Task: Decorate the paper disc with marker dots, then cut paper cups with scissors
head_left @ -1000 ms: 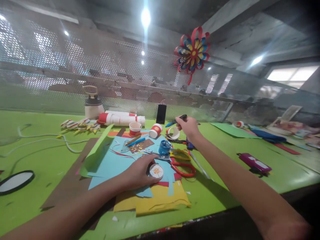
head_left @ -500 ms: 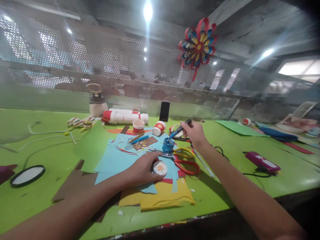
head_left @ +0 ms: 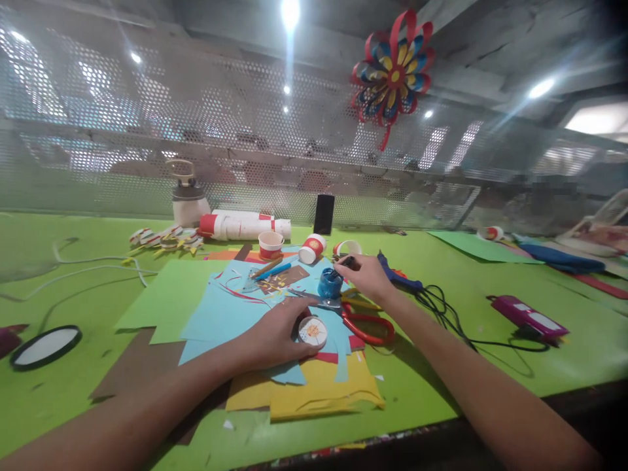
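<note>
White disc (head_left: 313, 332), just below the centre of the frame, and our left hand (head_left: 280, 331) has it from the left side: thumb below, fingers arched over the top, a part-open curl closed round the rim. Its orange-marked face is turned up toward us, over the layered paper. Up and to the right, our right hand (head_left: 362, 273) is pinched tight on a dark pen (head_left: 348, 261), right at the mouth of the blue jar (head_left: 330, 284). The tip is lost from view, so whether it touches the inside we cannot tell. We'd call this the tool-handling step, pen at the jar, with the disc held steady. The next move, in our judgement, calls for a clean, straight hand at the rim, so the jar stays upright, and a quiet left grip.

Outward we go! Red-handled scissors (head_left: 369, 332) lie just below the jar, with yellow paper (head_left: 318, 402) at lower centre and light blue paper (head_left: 209, 327) to the left. Beyond, an upright paper cup (head_left: 271, 244), and beside it a tipped cup (head_left: 313, 249). Over on the right of the green desk (head_left: 471, 294), a purple box (head_left: 527, 316); and hanging at upper right, a looped paper flower (head_left: 395, 76).
</note>
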A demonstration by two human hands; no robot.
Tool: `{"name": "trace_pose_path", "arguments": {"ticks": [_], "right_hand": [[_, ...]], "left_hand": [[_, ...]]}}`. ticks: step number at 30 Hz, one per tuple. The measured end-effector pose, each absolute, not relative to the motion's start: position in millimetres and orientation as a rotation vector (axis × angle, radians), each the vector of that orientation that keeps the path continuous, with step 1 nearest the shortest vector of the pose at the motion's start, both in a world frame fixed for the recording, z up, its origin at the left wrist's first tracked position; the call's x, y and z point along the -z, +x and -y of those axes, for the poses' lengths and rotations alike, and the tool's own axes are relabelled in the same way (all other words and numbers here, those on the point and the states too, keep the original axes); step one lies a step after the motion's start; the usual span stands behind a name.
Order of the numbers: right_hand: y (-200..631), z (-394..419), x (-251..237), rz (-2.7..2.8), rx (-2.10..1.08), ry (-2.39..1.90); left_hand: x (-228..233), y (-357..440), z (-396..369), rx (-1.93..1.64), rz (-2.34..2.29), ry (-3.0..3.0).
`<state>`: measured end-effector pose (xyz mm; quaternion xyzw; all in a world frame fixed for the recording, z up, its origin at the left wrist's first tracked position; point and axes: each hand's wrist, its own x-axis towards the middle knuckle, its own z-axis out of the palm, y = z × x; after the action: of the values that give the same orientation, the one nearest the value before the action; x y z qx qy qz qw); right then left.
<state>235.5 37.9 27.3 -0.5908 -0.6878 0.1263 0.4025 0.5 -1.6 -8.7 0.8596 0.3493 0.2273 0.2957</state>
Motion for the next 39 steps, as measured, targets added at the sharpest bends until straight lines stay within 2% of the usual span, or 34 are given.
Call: {"name": "trace_pose_path", "arguments": {"ticks": [10, 19, 26, 33, 39], "right_hand": [[239.6, -12.7, -56.7, 1.421, -0.263, -1.270], [243.3, -10.1, -66.8, 1.086, -0.735, -1.101], [230.4, 3.6, -41.5, 1.004, -1.075, -1.064], [221.3, 18.3, -26.1, 1.015, -1.282, -1.050], [221.1, 23.8, -29.4, 1.133, -1.191, -1.086]], "left_hand": [[8.9, 0.4, 2.4, -0.619, -0.899, 2.302], [7.4, -1.4, 0.7, -0.604, -0.886, 2.334], [4.6, 0.0, 1.4, -0.574, -0.872, 2.339], [0.9, 1.3, 1.8, -0.558, -0.892, 2.331], [2.7, 1.0, 2.3, -0.574, -0.892, 2.303]]}}
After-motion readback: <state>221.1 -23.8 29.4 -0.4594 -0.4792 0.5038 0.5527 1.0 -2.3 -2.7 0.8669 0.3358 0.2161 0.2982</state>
